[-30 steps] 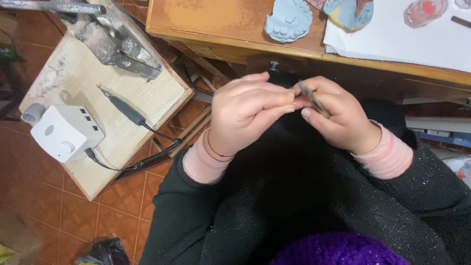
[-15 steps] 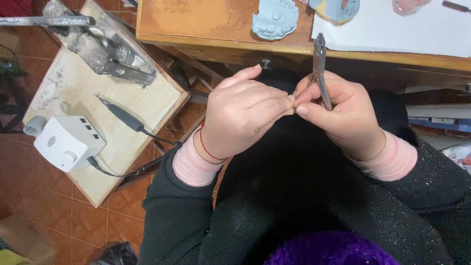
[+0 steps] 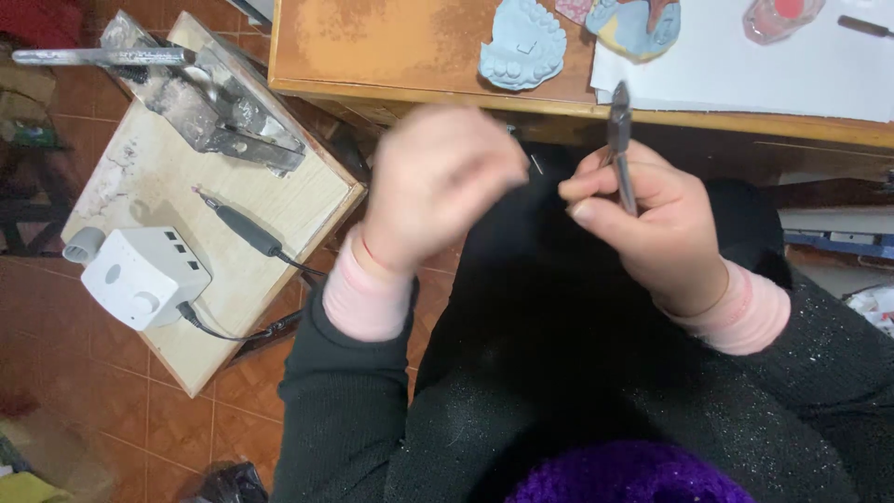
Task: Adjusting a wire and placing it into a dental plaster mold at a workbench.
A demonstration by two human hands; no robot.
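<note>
Hands have parted: right hand (image 3: 643,219) grips one pliers (image 3: 620,140); left hand (image 3: 438,186) blurred.

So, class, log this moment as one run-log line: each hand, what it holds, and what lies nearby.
left hand: blurred, grip unclear | right hand: grips pliers upright | nearby: blue dental cast on wooden table
</note>
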